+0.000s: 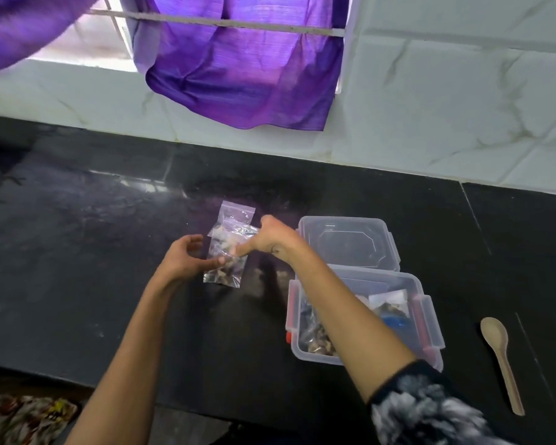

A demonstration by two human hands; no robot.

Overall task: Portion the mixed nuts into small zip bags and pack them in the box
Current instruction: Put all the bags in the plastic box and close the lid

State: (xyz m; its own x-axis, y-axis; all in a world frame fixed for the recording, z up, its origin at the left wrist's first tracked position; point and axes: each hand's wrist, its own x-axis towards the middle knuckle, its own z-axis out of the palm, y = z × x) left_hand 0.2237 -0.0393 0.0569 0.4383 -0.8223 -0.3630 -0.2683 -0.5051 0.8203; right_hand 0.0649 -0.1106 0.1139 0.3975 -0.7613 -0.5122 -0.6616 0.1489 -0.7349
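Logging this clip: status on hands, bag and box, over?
Left hand and right hand both pinching a nut-filled zip bag above the black counter. Open plastic box holds packed bags, lid behind it. Wooden spoon idle, nothing in the way.

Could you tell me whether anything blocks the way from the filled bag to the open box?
Nothing visible does. The bag, held by both hands, sits left of the box, whose top is open; its lid lies behind it. Only bare counter lies between.
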